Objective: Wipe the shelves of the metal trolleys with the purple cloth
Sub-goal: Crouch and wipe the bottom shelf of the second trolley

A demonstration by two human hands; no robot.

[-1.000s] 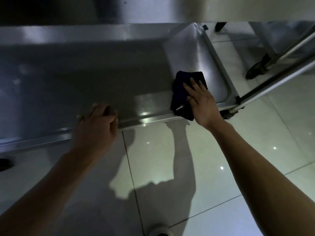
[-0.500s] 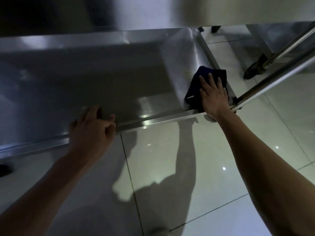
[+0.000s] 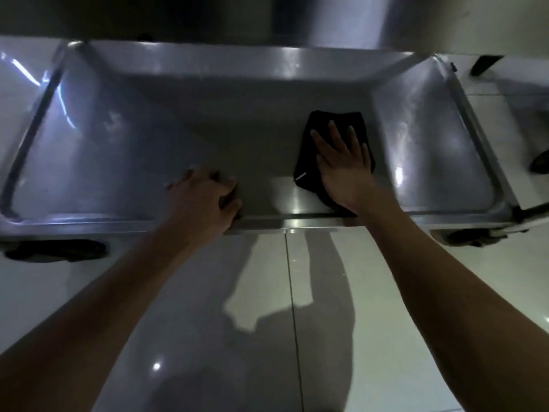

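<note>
The right hand [image 3: 344, 162] lies flat, fingers straight and spread, pressing the dark folded cloth [image 3: 312, 150] onto the low stainless-steel trolley shelf [image 3: 148, 138], right of frame centre. The left hand [image 3: 205, 200] grips the shelf's near rim, fingers curled over it.

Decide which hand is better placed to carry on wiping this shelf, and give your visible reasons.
Right. The right hand lies flat with straight fingers on the cloth, pressing it onto the shelf. The left hand grips the shelf's front rim, apart from the cloth.
</note>
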